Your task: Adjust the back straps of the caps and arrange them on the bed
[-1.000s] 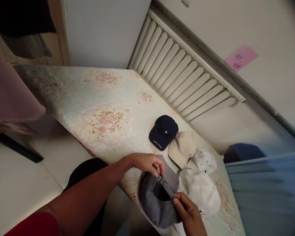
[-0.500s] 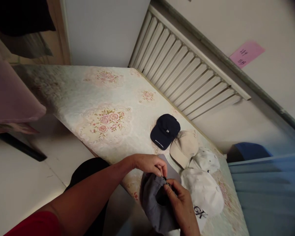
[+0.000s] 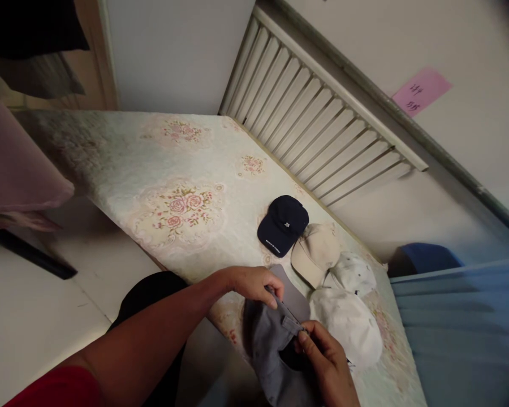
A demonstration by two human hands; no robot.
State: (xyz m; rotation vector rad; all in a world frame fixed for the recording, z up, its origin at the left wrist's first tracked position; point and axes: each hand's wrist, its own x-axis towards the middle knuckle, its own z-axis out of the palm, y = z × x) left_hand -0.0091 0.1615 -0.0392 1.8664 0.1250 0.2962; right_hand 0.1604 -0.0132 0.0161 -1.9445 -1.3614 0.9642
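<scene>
A grey baseball cap [image 3: 271,345] hangs between my hands at the near edge of the table, its back opening facing me and its brim pointing away. My left hand [image 3: 258,285] pinches the cap's edge on the left of the opening. On the right, my right hand [image 3: 324,350] is closed with thumb and fingers on the end of the back strap. Just beyond lie a navy cap [image 3: 284,223] with small white lettering, a beige cap [image 3: 316,251], a white cap [image 3: 356,274] and a larger white cap [image 3: 350,325], the last partly behind my right hand.
A flower-patterned cloth covers the table [image 3: 233,209]. Along the wall runs a white radiator [image 3: 318,107], with a pink note [image 3: 422,90] above. A blue curtain [image 3: 462,322] hangs at right, a blue object [image 3: 428,257] behind it. A pink-covered seat [image 3: 21,164] stands left.
My hands have moved apart along the grey cap's back edge, the right one shifting right and down. The strap now shows between them, and the cap has tilted slightly.
</scene>
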